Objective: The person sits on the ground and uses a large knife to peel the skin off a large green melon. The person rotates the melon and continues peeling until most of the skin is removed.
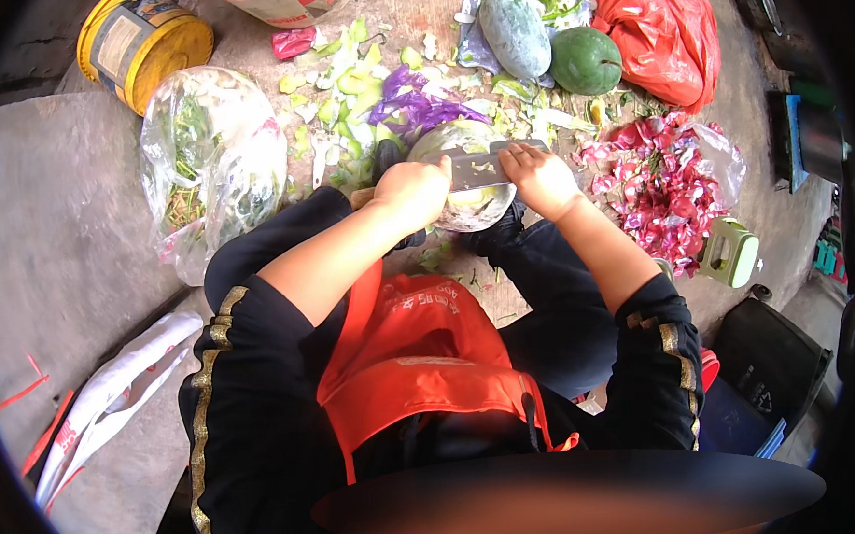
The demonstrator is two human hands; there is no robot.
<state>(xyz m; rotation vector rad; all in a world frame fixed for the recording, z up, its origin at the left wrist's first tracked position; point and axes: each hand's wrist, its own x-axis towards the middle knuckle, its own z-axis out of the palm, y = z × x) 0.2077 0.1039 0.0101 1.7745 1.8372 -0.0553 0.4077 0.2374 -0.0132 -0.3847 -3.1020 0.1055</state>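
Observation:
A steel cleaver (482,171) lies crosswise over a round, pale mottled thing (477,215); I cannot tell whether this is a bowl or a gourd. My left hand (412,190) grips the cleaver at its handle end, where a piece of the wooden handle (362,197) shows past the fist. At the blade's other end, my right hand (539,178) holds it with fingers over the top edge. Small pale scraps stick to the blade. Both hands hide parts of the round thing, which sits between my shoes. Behind it lies a crumpled purple plastic bag (419,102).
Green peelings (350,97) litter the floor ahead. Right of them are a frosted wax gourd (515,35), a green gourd (586,61), a red plastic bag (665,33), red onion skins (670,189) and a green stool (731,252). A clear bag of scraps (215,162) and yellow bucket (144,46) stand left.

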